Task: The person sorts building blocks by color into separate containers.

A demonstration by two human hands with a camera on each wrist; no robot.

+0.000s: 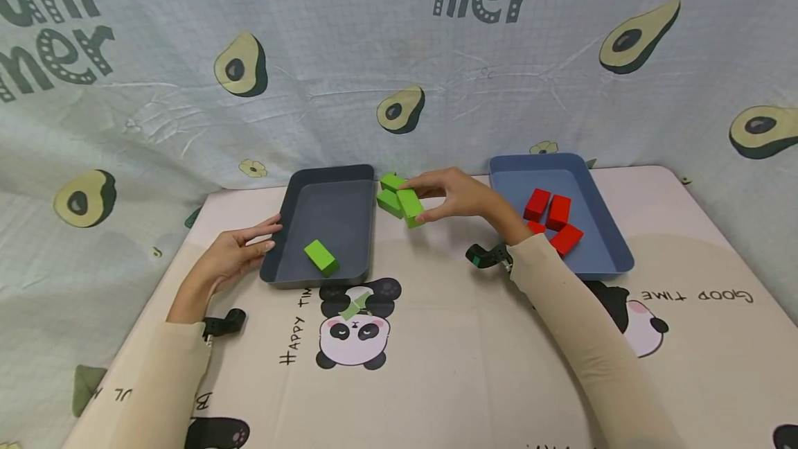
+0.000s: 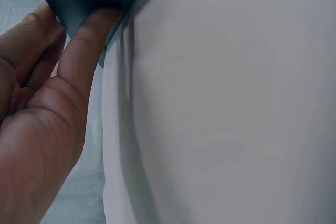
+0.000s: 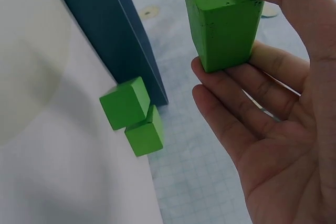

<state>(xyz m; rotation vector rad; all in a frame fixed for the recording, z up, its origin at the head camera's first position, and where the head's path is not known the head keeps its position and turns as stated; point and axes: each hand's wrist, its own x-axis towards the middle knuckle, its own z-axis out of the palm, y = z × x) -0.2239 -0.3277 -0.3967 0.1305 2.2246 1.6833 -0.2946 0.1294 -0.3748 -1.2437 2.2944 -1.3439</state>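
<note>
Pinched in the right hand (image 1: 458, 192), a green block (image 1: 409, 204), held just to the right of a gray tray (image 1: 337, 210) and well apart from the left hand (image 1: 227, 255), with the tray in between. Of the two hands, only the right around a block; the left with fingers loosely extended, touching the tray's left edge. In the right wrist view, thumb on one face of the held block and fingertips against another, with small dark specks on the green, a detail lost from the head. Also plain there: a gap between the held block and a pair of green blocks (image 3: 126, 103), set close together beside the tray's outer wall; from the head, overlapped by the held one. In the left wrist view, a close look at the thumb pressed against the tray's outside. Only from the head: a lone green block (image 1: 321, 258) inside the gray tray toward its near right corner, between the hands and nearer the left; red blocks (image 1: 566, 240) in a blue tray (image 1: 595, 231) to the right, partly behind the right forearm; on the surface (image 1: 449, 338), a panda print (image 1: 352, 345) near the gray tray.
</note>
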